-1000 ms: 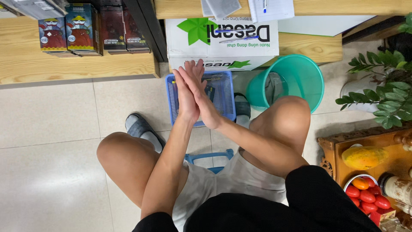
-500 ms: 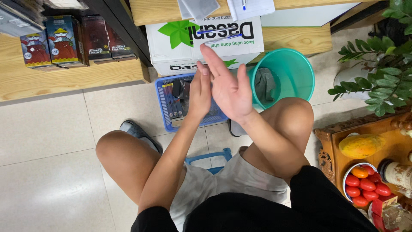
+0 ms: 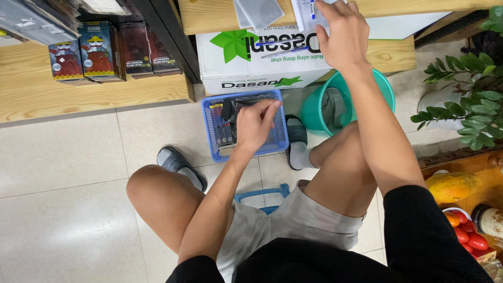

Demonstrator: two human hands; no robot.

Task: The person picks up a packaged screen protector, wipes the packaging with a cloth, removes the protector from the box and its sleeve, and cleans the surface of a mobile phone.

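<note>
The hands have parted since half a second ago, when they met palm to palm: the left hand [image 3: 255, 124] has dropped over the blue basket [image 3: 244, 124], and the right hand [image 3: 341, 32] has gone up to the papers [image 3: 309, 13] on the wooden shelf edge [image 3: 209, 15].

The floor [image 3: 68, 178] is pale glossy tile. A low wooden shelf [image 3: 94, 91] runs along the left, with a row of dark red and blue boxes [image 3: 102, 50] standing on it. Straight ahead sits a white cardboard carton [image 3: 246, 57] with a green leaf mark and two pens lying on top. A teal bucket [image 3: 385, 89] with a grey cloth inside stands just right of the basket. A leafy plant [image 3: 471, 105] and a wooden tray [image 3: 490, 181] of fruit are at the right.

The basket lies on the floor between the person's feet, holding dark flat packets. The left fingers are curled narrow, touching a dark packet [image 3: 236, 110] inside; whether they grip it I cannot tell. The right fingers rest bent on the papers, not clearly pinching them.
</note>
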